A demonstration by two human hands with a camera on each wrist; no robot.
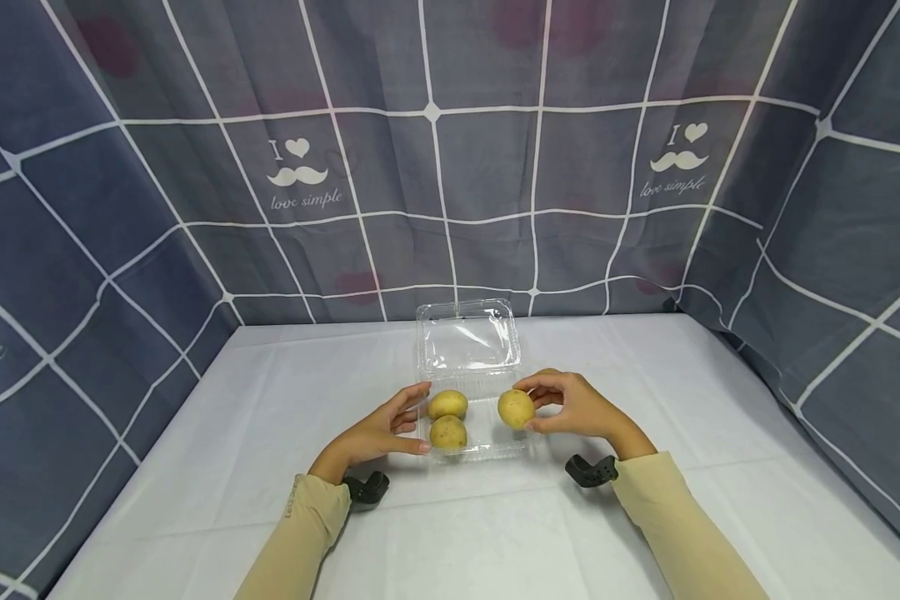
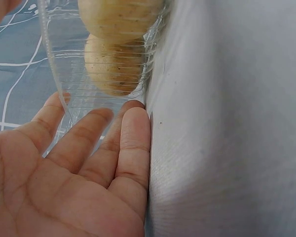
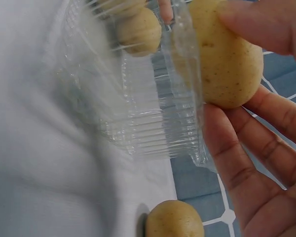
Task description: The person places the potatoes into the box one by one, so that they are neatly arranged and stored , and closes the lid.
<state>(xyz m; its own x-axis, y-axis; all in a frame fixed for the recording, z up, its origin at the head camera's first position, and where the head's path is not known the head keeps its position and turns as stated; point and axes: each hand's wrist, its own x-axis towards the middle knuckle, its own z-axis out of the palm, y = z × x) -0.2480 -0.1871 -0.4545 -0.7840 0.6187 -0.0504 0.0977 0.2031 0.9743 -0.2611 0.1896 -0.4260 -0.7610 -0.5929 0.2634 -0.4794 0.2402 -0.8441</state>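
Note:
A clear plastic clamshell box (image 1: 487,450) lies with its lid (image 1: 471,337) raised at the back. Inside its left part are two yellow potatoes, the rear one (image 1: 448,404) and the front one (image 1: 448,432). My left hand (image 1: 382,429) rests at the box's left side, fingers loosely extended along the ribbed wall (image 2: 69,81) and thumb by the front corner. With thumb and fingertips my right hand (image 1: 570,404) holds a third potato (image 1: 516,409) over the box's right part. In the right wrist view this potato (image 3: 227,64) is up at the rim.
Another potato (image 3: 175,219) sits on the table outside the box, beyond the right hand. White cloth covers the table (image 1: 465,533). Grey-blue checked curtains (image 1: 487,167) enclose the back and both sides. Each wrist carries a black strap mount (image 1: 591,471).

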